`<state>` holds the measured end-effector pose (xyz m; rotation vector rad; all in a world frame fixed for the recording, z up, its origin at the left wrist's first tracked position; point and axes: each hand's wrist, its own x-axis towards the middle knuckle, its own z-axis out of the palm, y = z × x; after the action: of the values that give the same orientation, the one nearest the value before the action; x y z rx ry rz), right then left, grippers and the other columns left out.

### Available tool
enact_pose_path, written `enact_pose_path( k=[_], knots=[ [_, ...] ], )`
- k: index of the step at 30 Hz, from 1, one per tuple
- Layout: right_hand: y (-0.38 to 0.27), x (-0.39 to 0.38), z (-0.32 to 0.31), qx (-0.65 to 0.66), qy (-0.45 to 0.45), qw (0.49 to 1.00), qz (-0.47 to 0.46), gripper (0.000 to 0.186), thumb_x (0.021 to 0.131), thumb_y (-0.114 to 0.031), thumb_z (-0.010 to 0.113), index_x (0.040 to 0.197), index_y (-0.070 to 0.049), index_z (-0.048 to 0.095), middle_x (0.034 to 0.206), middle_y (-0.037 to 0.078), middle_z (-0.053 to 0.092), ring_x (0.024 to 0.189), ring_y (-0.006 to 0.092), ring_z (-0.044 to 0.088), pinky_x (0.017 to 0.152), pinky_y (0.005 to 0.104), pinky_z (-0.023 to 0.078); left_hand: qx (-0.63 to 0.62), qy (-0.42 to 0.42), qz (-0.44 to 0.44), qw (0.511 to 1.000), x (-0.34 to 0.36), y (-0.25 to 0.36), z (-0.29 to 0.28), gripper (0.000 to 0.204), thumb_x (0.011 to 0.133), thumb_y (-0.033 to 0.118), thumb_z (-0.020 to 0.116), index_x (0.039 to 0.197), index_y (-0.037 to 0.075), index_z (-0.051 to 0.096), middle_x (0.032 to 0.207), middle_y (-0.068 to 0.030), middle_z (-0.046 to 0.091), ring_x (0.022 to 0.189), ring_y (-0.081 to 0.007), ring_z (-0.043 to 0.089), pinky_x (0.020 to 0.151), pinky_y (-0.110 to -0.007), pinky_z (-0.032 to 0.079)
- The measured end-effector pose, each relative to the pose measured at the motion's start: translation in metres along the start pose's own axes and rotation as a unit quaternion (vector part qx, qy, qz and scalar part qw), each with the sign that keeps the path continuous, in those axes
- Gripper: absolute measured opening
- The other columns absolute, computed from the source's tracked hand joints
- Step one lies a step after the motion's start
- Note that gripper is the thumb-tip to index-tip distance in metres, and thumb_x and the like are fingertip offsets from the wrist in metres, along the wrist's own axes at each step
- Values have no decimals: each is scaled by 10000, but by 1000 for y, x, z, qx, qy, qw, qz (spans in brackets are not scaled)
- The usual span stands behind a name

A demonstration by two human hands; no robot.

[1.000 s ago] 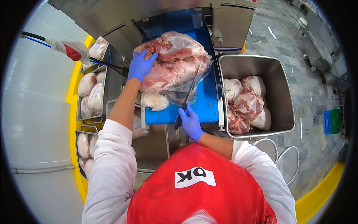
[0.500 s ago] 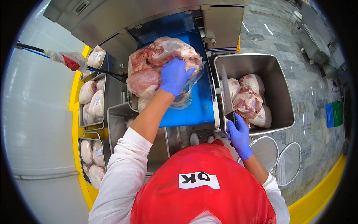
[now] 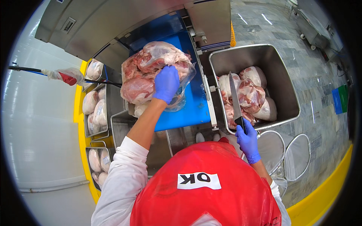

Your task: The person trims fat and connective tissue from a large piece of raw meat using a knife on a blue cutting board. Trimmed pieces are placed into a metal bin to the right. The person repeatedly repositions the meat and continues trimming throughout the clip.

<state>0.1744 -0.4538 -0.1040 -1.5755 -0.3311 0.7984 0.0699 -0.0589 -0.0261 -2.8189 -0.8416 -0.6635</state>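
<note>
1. The clock face is laid over the whole head view, with 12 at the top edge.
2. Toward 11 o'clock, a large piece of meat (image 3: pixel 139 89), partly wrapped in clear plastic (image 3: pixel 188 83), lies on a blue belt (image 3: pixel 196 105).
3. The left hand (image 3: pixel 166 83), in a blue glove, is on top of this meat, toward its 4 o'clock side. Its fingers curl down with the tips hidden; I cannot tell whether they pinch the meat or only press on it.
4. The right hand (image 3: pixel 248 141), also gloved in blue, is near 4 o'clock, its fingers clamped around the black handle of a knife (image 3: pixel 234 98).
5. The blade points to nearly 12 o'clock, leaning slightly toward 11. It appears over a metal bin (image 3: pixel 281 71); I cannot tell whether it touches anything inside.
6. That bin, at 2 o'clock and just beside the belt, holds several meat pieces (image 3: pixel 253 94).
7. Metal trays (image 3: pixel 114 100) with wrapped meat stand between 8 and 10 o'clock.
8. A steel machine (image 3: pixel 109 22) rises behind the belt at 11 o'clock.
9. The person's red apron (image 3: pixel 177 205) fills 6 o'clock.
10. A blue and green crate (image 3: pixel 340 99) is at 3 o'clock, well apart.
</note>
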Motion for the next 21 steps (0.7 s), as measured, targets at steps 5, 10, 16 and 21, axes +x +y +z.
enact_pose_path(
  k=[5,10,16,21],
  knots=[
    [0,21,7,-33,-44,998,-41,398,1046,-132,692,1408,25,641,1041,57,732,841,104,661,759,282,566,-86,3,-45,995,-19,-1,-7,178,1016,202,617,962,47,686,948,-208,699,875,-425,692,769,-516,559],
    [-21,33,9,-116,-124,978,-119,459,1035,-155,723,1474,-54,635,1173,165,787,1026,181,756,905,354,584,-108,12,-60,992,-35,1,-12,140,1007,175,647,960,49,684,947,-200,699,871,-418,695,764,-515,557],
    [-46,37,13,-249,-118,943,-186,489,998,-171,728,1472,-89,640,1190,242,761,1055,364,772,905,377,594,-64,4,-104,993,-50,13,-4,126,1006,176,672,973,56,694,942,-189,706,843,-416,699,742,-510,561],
    [-49,37,10,-257,-95,942,-195,453,976,-127,705,1421,-60,657,1149,236,768,1029,354,781,886,387,596,-86,12,-107,990,-57,26,-13,177,993,228,715,1037,57,700,938,-181,720,828,-409,710,742,-504,570]
  ],
)
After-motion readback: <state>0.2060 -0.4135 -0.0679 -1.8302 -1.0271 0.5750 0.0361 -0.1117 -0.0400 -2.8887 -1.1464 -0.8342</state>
